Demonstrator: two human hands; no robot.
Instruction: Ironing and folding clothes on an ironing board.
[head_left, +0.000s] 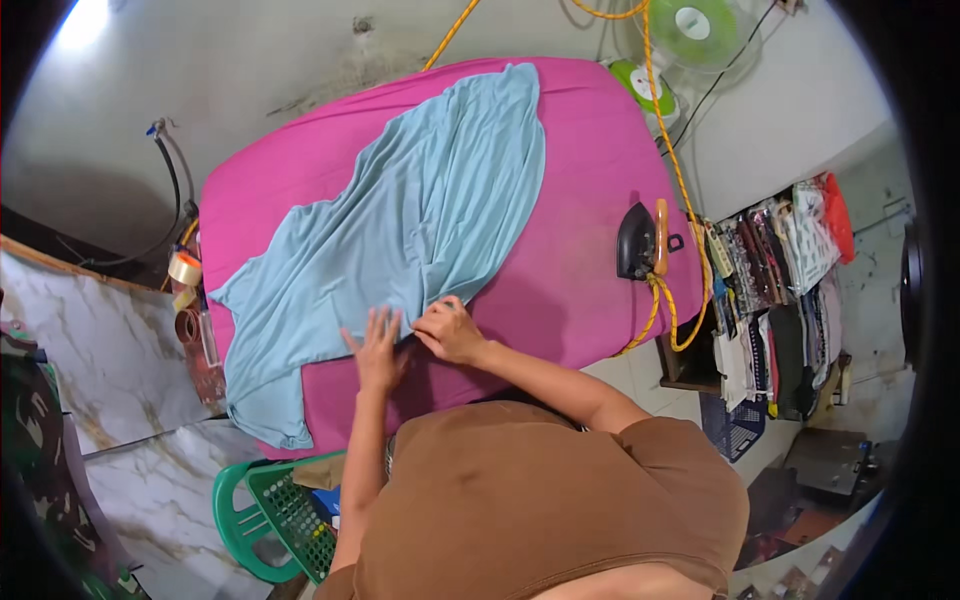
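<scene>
A light blue garment (360, 247) lies spread and wrinkled across a table padded with pink cloth (592, 172). My left hand (377, 352) rests with fingers spread on the garment's near edge. Just right of it, my right hand (450, 330) pinches that same edge between curled fingers. An electric iron (636, 236) with a wooden handle is at the right side of the pink cloth, its yellow cord looping off the table's edge.
A green plastic basket (289, 510) on a green chair (232, 517) is below the near left edge. Rolls of tape (185, 268) sit at the left. Green fans (645, 82) stand behind the far right corner. Clothes (780, 300) hang at the right.
</scene>
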